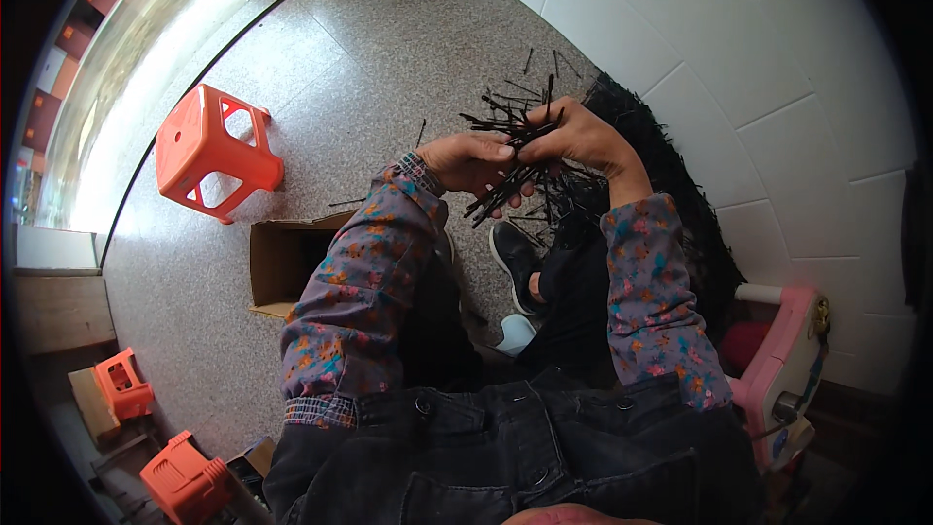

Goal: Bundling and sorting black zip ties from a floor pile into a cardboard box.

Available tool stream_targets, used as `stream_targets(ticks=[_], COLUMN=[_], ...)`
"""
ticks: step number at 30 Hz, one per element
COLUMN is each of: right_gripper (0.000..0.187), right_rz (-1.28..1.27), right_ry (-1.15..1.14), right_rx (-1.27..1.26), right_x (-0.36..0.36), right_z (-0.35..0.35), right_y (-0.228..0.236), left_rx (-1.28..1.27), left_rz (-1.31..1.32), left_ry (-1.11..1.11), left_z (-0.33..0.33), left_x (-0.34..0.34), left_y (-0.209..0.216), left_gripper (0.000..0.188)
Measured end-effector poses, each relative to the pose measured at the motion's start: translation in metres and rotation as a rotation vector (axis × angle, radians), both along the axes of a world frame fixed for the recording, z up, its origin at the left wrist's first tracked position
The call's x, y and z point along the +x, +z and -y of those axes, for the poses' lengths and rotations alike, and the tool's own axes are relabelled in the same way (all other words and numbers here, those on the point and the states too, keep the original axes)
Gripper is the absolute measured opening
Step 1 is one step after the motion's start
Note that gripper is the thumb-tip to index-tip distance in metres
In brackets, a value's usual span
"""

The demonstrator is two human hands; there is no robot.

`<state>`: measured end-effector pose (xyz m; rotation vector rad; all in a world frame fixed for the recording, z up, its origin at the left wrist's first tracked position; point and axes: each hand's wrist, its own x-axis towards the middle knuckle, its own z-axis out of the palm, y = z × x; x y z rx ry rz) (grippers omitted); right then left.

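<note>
Well, black sticks [507, 124]: bundled in both hands, right of the orange stool [194, 153].
Left hand [468, 159]: fingers loosely curled round them.
Right hand [583, 141]: fingers pinched tight on them.
Pink frame [789, 335]: far right of stool, blue mark illegible.
Floor [355, 122]: speckled grey, beneath stool.

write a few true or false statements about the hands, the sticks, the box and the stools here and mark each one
1. The left hand and right hand are both at a bundle of black sticks. True.
2. The cardboard box is right of the bundle. False: it is to the left.
3. Some loose sticks lie on the floor. True.
4. The stool nearest the hands is blue. False: it is red-orange.
5. A dark pile lies along the pale wall. True.
6. The sleeves are plain white. False: they have a flower pattern.
</note>
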<state>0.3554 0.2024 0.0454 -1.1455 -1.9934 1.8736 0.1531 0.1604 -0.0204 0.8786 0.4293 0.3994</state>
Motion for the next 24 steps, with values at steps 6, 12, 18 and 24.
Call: stream_targets(ticks=[6,12,18,24], right_gripper=[0.025,0.026,0.026,0.022], right_rz=[-0.091,-0.118,-0.117,-0.166], right_ry=[-0.066,-0.093,-0.072,-0.081], right_rx=[-0.001,-0.022,-0.01,0.004], right_x=[0.004,0.006,0.007,0.006], right_z=[-0.001,0.0,-0.003,0.002], right_y=[0.003,0.005,0.002,0.009], left_rx=[-0.007,-0.072,-0.098,-0.123], left_rz=[0.215,0.32,0.307,0.276], left_ry=[0.004,0.042,0.086,0.27], left_z=[-0.003,-0.002,0.001,0.006], left_x=[-0.002,0.001,0.002,0.011], left_y=[-0.006,-0.004,0.001,0.005], left_gripper=[0.078,0.098,0.098,0.086])
